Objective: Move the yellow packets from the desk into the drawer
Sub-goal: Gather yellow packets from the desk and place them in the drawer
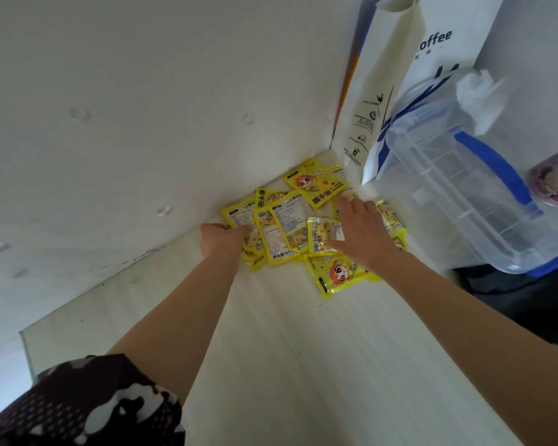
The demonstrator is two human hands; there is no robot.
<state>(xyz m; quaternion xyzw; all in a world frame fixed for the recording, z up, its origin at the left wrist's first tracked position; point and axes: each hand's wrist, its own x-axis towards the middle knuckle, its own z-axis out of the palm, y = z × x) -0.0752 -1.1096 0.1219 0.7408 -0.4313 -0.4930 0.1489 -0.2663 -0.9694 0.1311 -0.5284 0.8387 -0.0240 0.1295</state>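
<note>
Several yellow packets (290,220) with cartoon prints lie in a loose heap in the far corner of the pale desk (287,349), against the wall. My left hand (223,236) curls around the left edge of the heap, fingers closed on packets there. My right hand (361,230) lies flat on the right side of the heap, its thumb pressing a small packet (322,235). One packet (335,275) lies face up at the near edge, partly under my right wrist. No drawer is in view.
A white paper coffee bag (400,91) leans in the corner behind the heap. A clear plastic box with blue handles (464,194) stands to the right, with a purple-topped cup (554,178) beside it. The wall (126,123) borders the desk on the left.
</note>
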